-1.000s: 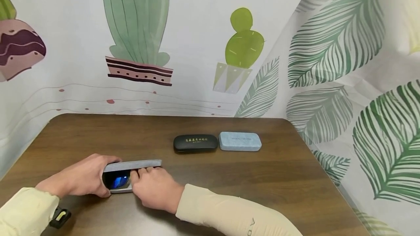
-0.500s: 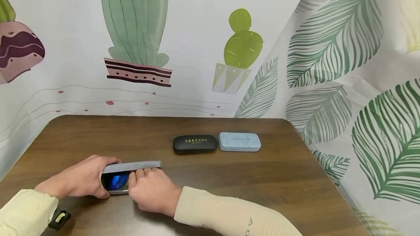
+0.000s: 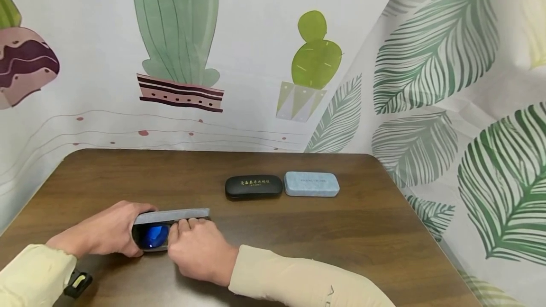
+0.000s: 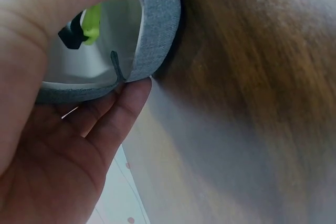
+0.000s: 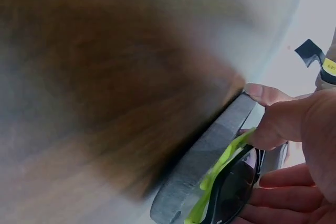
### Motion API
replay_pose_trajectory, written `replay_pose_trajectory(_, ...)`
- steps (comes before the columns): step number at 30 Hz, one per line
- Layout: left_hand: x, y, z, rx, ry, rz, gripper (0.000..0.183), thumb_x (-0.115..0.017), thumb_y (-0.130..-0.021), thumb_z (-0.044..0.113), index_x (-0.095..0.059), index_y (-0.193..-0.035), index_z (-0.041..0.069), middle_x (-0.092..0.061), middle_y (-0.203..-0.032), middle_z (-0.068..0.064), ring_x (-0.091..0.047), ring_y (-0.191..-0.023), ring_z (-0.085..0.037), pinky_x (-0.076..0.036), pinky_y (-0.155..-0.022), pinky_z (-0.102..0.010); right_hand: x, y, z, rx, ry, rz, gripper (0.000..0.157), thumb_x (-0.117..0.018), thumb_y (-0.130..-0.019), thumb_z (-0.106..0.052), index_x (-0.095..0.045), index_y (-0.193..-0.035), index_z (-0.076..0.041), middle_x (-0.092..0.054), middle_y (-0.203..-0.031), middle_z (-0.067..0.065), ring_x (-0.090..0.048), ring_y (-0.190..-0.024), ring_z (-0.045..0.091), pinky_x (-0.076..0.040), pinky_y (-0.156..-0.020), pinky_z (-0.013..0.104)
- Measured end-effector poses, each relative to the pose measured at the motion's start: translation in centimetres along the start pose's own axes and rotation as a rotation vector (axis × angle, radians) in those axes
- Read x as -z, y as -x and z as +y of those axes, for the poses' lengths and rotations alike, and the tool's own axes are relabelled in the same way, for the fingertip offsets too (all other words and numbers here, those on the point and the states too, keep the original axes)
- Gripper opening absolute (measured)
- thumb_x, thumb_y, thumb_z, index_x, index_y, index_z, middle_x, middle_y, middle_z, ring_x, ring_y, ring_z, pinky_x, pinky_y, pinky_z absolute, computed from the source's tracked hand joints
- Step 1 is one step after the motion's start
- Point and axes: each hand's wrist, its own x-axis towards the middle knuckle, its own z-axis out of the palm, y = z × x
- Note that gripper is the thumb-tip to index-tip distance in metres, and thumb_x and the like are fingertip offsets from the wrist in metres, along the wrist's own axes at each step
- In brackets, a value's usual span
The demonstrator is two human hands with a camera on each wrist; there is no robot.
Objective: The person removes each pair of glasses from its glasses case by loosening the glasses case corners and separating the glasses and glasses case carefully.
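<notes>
A grey fabric-covered glasses case (image 3: pixel 181 214) stands open at the front left of the table, its mouth facing the camera. My left hand (image 3: pixel 112 229) grips its left end, thumb at the lower edge and fingers round the back. Within the mouth are sunglasses (image 3: pixel 154 237) with blue mirrored lenses; lime-green arms (image 5: pixel 223 162) and a black frame show in the right wrist view. My right hand (image 3: pixel 201 252) pinches the sunglasses, fingers inside the case under the raised lid. The pale case lining (image 4: pixel 100 66) shows in the left wrist view.
Behind and to the right, a black glasses case (image 3: pixel 254 187) with gold lettering lies beside a light blue glasses case (image 3: pixel 312 184). Both are closed on the brown wooden table (image 3: pixel 324 236). A patterned curtain (image 3: pixel 251 60) hangs behind the table.
My right hand has shifted very slightly, and the blue lens has tilted a little in the case mouth. The left hand keeps its grip on the case.
</notes>
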Motion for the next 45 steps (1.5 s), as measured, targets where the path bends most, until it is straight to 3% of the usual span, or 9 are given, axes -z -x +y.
replay_pose_trajectory(8, 0.1, 0.2, 0.0, 0.029, 0.032, -0.025, 0.089, -0.097, -0.052, 0.03, -0.063, -0.13, 0.002, -0.071, -0.107, 0.003, -0.06, -0.087, -0.005, -0.052, -0.075, -0.022, 0.9, 0.3, 0.4, 0.017, -0.033, -0.064, 0.028, -0.052, -0.1, -0.031, -0.073, -0.11, -0.016, -0.064, -0.083, -0.009, -0.06, -0.068, 0.004, -0.054, -0.056, 0.021)
replay_pose_trajectory(15, 0.1, 0.2, -0.1, -0.028, 0.039, 0.002, 0.085, -0.099, -0.053, 0.032, -0.065, -0.125, 0.004, -0.07, -0.101, 0.006, -0.058, -0.084, -0.001, -0.052, -0.073, -0.022, 0.8, 0.5, 0.8, 0.01, -0.058, -0.097, 0.025, -0.053, -0.1, -0.032, -0.071, -0.109, -0.017, -0.064, -0.084, -0.009, -0.061, -0.069, 0.005, -0.054, -0.057, 0.022)
replay_pose_trajectory(30, 0.5, 0.0, 0.2, -0.043, 0.051, -0.006, 0.082, -0.096, -0.05, 0.022, -0.065, -0.124, 0.004, -0.07, -0.097, 0.008, -0.059, -0.083, -0.003, -0.053, -0.074, -0.023, 1.5, 0.8, 1.2, 0.021, -0.107, -0.078, 0.025, -0.056, -0.099, -0.03, -0.071, -0.11, -0.014, -0.068, -0.089, -0.007, -0.064, -0.075, 0.006, -0.057, -0.062, 0.022)
replay_pose_trajectory(39, 0.4, 0.2, -0.1, -0.051, 0.07, -0.027, 0.081, -0.096, -0.049, 0.015, -0.066, -0.124, 0.006, -0.071, -0.1, 0.009, -0.06, -0.084, -0.001, -0.054, -0.074, -0.023, 2.1, 1.1, 0.9, 0.044, -0.127, -0.057, 0.025, -0.055, -0.099, -0.029, -0.071, -0.11, -0.014, -0.068, -0.088, -0.008, -0.063, -0.073, 0.005, -0.054, -0.058, 0.021)
replay_pose_trajectory(45, 0.2, 0.1, 0.1, 0.002, 0.075, -0.045, 0.082, -0.096, -0.051, 0.011, -0.065, -0.126, 0.006, -0.071, -0.101, 0.007, -0.058, -0.081, -0.005, -0.052, -0.071, -0.024, 2.5, 1.5, 0.7, 0.067, -0.139, -0.075, 0.026, -0.055, -0.1, -0.029, -0.073, -0.112, -0.014, -0.071, -0.093, -0.007, -0.064, -0.076, 0.004, -0.054, -0.058, 0.02)
